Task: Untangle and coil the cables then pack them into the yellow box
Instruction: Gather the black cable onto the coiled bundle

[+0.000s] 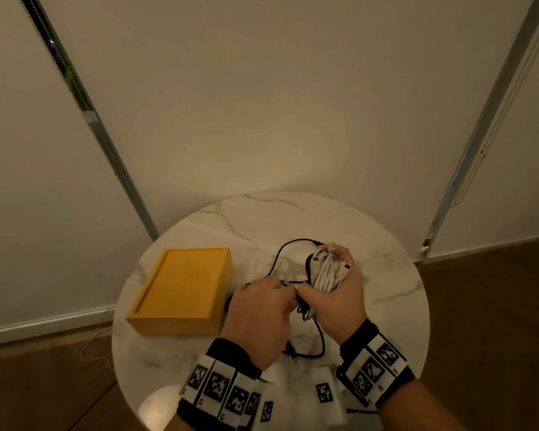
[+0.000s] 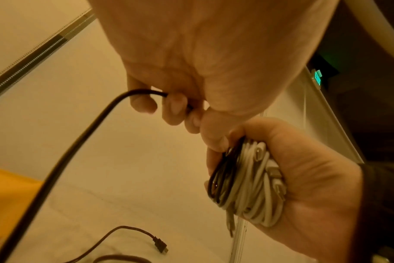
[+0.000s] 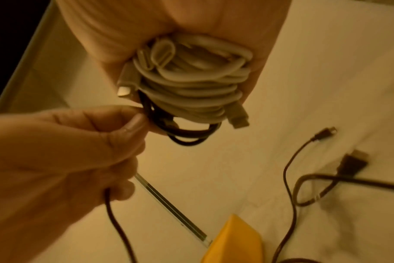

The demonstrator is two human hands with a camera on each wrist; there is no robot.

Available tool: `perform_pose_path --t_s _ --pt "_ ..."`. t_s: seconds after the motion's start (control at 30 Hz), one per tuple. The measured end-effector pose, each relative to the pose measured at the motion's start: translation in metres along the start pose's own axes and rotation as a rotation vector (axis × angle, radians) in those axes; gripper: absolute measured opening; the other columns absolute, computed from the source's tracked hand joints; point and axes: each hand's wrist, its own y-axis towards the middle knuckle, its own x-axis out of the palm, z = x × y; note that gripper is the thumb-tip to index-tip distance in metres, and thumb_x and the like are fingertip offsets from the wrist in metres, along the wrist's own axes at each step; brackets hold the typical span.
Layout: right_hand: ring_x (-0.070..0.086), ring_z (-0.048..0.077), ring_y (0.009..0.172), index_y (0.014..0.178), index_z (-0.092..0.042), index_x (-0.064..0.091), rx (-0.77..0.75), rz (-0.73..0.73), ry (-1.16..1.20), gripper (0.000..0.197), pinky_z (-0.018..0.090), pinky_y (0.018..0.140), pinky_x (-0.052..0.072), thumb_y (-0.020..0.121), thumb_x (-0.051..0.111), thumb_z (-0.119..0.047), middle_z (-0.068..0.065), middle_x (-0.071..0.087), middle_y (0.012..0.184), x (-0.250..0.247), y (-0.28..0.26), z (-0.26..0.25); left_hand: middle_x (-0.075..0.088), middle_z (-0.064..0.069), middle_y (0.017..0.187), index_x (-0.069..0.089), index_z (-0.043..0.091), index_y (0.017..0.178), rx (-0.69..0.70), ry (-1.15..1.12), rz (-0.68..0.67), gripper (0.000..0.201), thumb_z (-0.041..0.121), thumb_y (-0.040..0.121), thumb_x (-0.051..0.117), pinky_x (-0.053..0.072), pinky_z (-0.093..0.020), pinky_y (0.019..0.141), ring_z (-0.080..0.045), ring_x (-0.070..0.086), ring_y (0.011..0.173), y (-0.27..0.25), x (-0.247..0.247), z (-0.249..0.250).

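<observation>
I'm over a round marble table (image 1: 308,213), and my right hand (image 1: 336,293) is wrapped around a fat bundle of coiled white cables (image 1: 325,272), fingers curled over the top of it, several pale connector ends poking out between them. A few loops of black cable (image 2: 220,179) sit tight against the white coil on its inner side, gripped in the same fist. From the right wrist view the white loops (image 3: 191,78) fill the palm and the black loops hang just below them.

My left hand (image 1: 259,315) is right beside the right one, knuckles nearly touching it, thumb and forefinger pinching the black cable where it leaves the bundle. The other fingers (image 2: 175,108) are curled around that same strand. From that grip the black line runs off in an arc across the marble and back, and more of it trails on the table between my wrists, ending in a dark plug (image 2: 161,246) lying flat. In the right wrist view I can see a second small connector (image 3: 326,133) and a broad flat plug (image 3: 351,163) loose on the tabletop.

The yellow box (image 1: 181,290) sits on the left part of the table, just beside my left hand, closed side up as far as I can tell, apart from all the cables in my hands.

Both wrists wear black bands with white printed marker tags (image 1: 221,387).
</observation>
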Motion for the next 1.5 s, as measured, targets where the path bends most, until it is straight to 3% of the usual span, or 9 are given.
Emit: perform_pose_path --t_s 0.17,0.33,0.67,0.8,0.93,1.07,1.2,1.37,1.5 --pt "0.057 0.015 0.064 0.103 -0.013 0.054 0.048 0.153 0.161 0.049 0.031 0.058 0.051 0.069 0.075 0.016 -0.004 0.06 0.072 0.001 0.005 0.0 0.054 0.008 0.093 0.066 0.02 0.098 0.027 -0.139 -0.014 0.021 0.021 0.101 0.046 0.048 -0.035 0.07 -0.012 0.053 0.077 -0.001 0.002 0.004" --pt "0.064 0.016 0.072 0.122 -0.007 0.052 0.174 0.176 0.274 0.06 0.036 0.065 0.055 0.071 0.083 0.006 -0.001 0.065 0.081 0.008 0.006 0.0 0.057 0.007 0.085 0.061 0.023 0.092 0.057 -0.135 0.045 0.024 0.003 0.091 0.048 0.04 -0.028 0.061 -0.012 0.047 0.07 0.004 -0.004 0.007" --pt "0.058 0.006 0.061 0.114 -0.004 0.054 0.166 0.179 0.155 0.046 0.023 0.056 0.052 0.077 0.068 0.018 0.008 0.059 0.085 0.004 0.014 -0.004 0.051 0.01 0.08 0.067 0.028 0.1 -0.104 0.085 -0.042 0.031 0.041 0.103 0.039 0.018 -0.018 0.051 -0.007 0.043 0.073 -0.01 -0.029 0.019" --pt "0.053 0.008 0.05 0.106 -0.016 0.055 0.115 0.159 -0.015 0.046 0.028 0.047 0.047 0.072 0.074 0.009 -0.01 0.06 0.068 0.009 0.012 -0.004 0.065 0.009 0.091 0.068 0.027 0.093 -0.191 0.138 0.013 0.032 0.048 0.099 0.045 0.031 -0.024 0.059 -0.009 0.056 0.077 -0.01 -0.04 0.029" --pt "0.053 0.006 0.046 0.107 -0.016 0.055 0.111 0.078 -0.105 0.047 0.025 0.047 0.048 0.071 0.076 0.005 -0.005 0.059 0.069 0.009 0.011 -0.004 0.059 0.012 0.092 0.064 0.027 0.096 -0.161 0.041 0.055 0.023 0.042 0.099 0.047 0.033 -0.023 0.064 -0.008 0.052 0.078 -0.01 -0.046 0.028" --pt "0.063 0.01 0.067 0.111 -0.007 0.054 0.156 -0.07 0.033 0.05 0.027 0.065 0.054 0.072 0.084 0.002 -0.002 0.064 0.077 0.009 0.009 0.0 0.042 0.016 0.077 0.063 0.024 0.094 -0.051 -0.137 0.069 0.009 0.029 0.098 0.057 0.027 -0.019 0.062 -0.006 0.044 0.072 -0.006 -0.045 0.012" --pt "0.063 0.026 0.086 0.112 -0.006 0.051 0.278 -0.202 0.28 0.069 0.04 0.082 0.053 0.066 0.089 -0.041 0.007 0.064 0.089 0.009 0.006 0.003 0.04 0.021 0.073 0.059 0.03 0.085 0.053 -0.279 0.098 0.015 0.02 0.095 0.063 0.031 -0.013 0.062 0.001 0.046 0.074 -0.003 -0.046 0.003" --pt "0.065 0.022 0.087 0.128 0.004 0.041 0.327 -0.378 0.352 0.11 0.03 0.07 0.056 0.05 0.098 -0.051 0.01 0.064 0.095 0.007 0.004 0.003 0.048 0.02 0.079 0.067 0.025 0.087 0.126 -0.376 0.104 0.01 0.016 0.092 0.068 0.035 -0.009 0.065 -0.005 0.05 0.076 -0.001 -0.047 -0.006" --pt "0.064 0.023 0.077 0.123 0.007 0.045 0.295 -0.396 0.445 0.103 0.032 0.065 0.057 0.052 0.099 -0.044 0.015 0.059 0.09 0.008 0.002 -0.001 0.062 0.012 0.085 0.068 0.022 0.09 0.171 -0.529 0.081 0.006 0.021 0.093 0.063 0.046 -0.022 0.067 -0.013 0.058 0.08 -0.002 -0.046 -0.01"
